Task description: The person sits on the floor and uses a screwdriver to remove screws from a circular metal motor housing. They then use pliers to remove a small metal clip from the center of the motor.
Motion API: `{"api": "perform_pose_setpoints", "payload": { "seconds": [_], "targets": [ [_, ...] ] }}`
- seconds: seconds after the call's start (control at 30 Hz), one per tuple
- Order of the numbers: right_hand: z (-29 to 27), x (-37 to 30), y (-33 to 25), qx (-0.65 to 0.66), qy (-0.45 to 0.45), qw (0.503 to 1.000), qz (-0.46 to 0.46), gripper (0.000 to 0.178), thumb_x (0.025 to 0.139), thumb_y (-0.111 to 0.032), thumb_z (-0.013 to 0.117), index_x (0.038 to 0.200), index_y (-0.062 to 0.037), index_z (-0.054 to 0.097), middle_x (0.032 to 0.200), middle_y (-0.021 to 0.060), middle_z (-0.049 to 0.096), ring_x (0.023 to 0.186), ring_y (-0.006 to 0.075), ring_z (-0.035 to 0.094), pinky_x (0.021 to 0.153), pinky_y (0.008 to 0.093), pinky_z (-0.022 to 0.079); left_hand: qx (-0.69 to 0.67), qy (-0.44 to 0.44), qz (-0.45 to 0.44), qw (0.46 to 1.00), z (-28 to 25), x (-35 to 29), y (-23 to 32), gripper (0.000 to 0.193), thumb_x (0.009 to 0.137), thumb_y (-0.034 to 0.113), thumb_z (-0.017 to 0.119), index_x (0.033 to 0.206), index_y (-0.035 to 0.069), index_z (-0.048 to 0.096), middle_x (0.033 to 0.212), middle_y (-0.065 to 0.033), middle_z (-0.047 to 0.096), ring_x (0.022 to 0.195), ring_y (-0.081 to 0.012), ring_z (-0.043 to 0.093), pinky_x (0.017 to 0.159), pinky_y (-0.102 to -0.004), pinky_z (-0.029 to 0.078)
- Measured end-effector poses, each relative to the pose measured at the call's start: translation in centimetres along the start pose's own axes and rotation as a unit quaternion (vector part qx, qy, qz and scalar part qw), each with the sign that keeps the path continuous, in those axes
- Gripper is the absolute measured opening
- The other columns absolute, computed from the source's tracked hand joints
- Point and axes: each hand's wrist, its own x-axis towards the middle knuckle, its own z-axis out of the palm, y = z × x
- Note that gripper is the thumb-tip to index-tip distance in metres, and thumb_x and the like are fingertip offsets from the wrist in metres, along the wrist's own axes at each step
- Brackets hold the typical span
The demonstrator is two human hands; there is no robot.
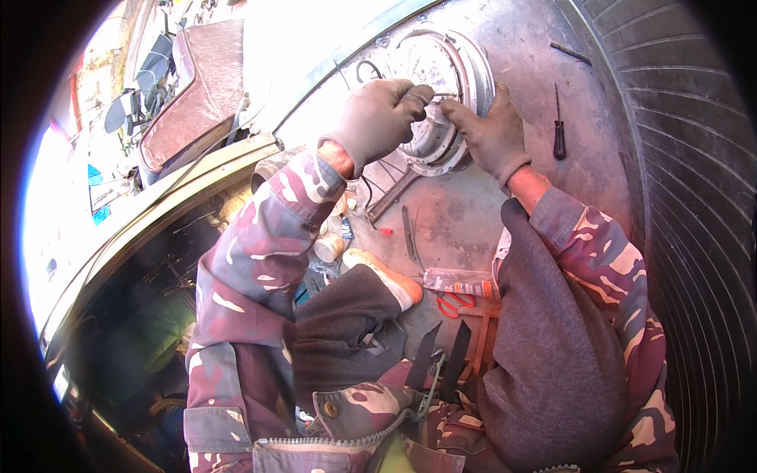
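A round, silvery metal part [465,59] with a raised rim, like a wheel or drum, stands in front of me on the grey metal floor. My left hand [378,114], in a grey glove, is over its left side with fingers curled together; what they pinch is too small to make out. Gloved in grey too, my right hand [497,134] grips the right side of the rim, its thumb reaching inward across the face. A thin dark line shows between both hands. Behind my left wrist, a black cable loop [368,71] lies beside the part.
A black-handled screwdriver [559,140] and a dark rod [570,53] lie right. Closer are red-handled scissors [456,304], a long dark strip [408,232], a metal bracket [393,197] and a pale round container [329,247]. A ribbed dark wall [686,158] curves along the right.
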Motion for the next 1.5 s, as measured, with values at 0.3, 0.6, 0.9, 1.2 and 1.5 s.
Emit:
{"api": "perform_pose_setpoints", "payload": {
  "seconds": [0.3,0.6,0.9,1.2,1.5],
  "targets": [
    [0.2,0.2,0.0,0.004,0.001,1.0,-0.02,0.075,0.086,-0.052,0.086,0.122,0.0087,0.06,0.112,0.0304,0.075,0.105,0.0428,0.076,0.093,0.0486,0.059,0.339,0.095,0.315,0.881,-1.2,0.9,-2.0,0.033,0.107,0.035,0.067,0.09,0.007,0.068,0.082,-0.0164,0.067,0.076,-0.0385,0.071,0.067,-0.0492,0.056],
    [0.4,0.3,-0.2,0.052,0.001,0.998,-0.025,0.071,0.085,-0.047,0.088,0.12,0.0077,0.061,0.109,0.028,0.076,0.102,0.0396,0.077,0.091,0.0456,0.06,0.208,0.076,0.235,0.946,-0.7,0.1,-2.6,0.03,0.108,0.03,0.067,0.106,0.001,0.074,0.093,-0.0198,0.071,0.083,-0.0399,0.071,0.074,-0.0449,0.057],
    [0.4,-0.4,0.3,0.056,0.004,0.998,-0.036,0.068,0.085,-0.043,0.089,0.124,0.0074,0.063,0.111,0.0252,0.077,0.102,0.0355,0.078,0.092,0.0434,0.06,-0.09,0.084,0.116,0.986,1.6,-3.1,-5.7,0.033,0.112,0.03,0.065,0.117,0.0,0.076,0.091,-0.0033,0.072,0.079,-0.0081,0.064,0.072,-0.0264,0.055],
    [0.9,0.1,2.3,0.115,-0.013,0.988,-0.099,0.049,0.093,-0.032,0.087,0.113,0.0094,0.072,0.104,0.017,0.08,0.095,0.022,0.076,0.088,0.038,0.06,-0.218,-0.007,-0.106,0.97,14.7,-11.4,-15.2,0.025,0.11,0.019,0.066,0.124,0.001,0.074,0.101,-0.0072,0.078,0.084,-0.0125,0.074,0.078,-0.0309,0.061],
    [0.3,1.2,3.1,0.248,-0.068,0.964,-0.061,0.043,0.099,-0.006,0.079,0.137,0.0076,0.063,0.124,0.0123,0.075,0.11,0.0169,0.072,0.098,0.0309,0.057,-0.145,0.077,-0.118,0.979,22.7,-13.0,-18.9,0.043,0.103,0.031,0.072,0.139,0.008,0.071,0.134,-0.0209,0.071,0.125,-0.0356,0.069,0.107,-0.0434,0.054]
  ]
}}
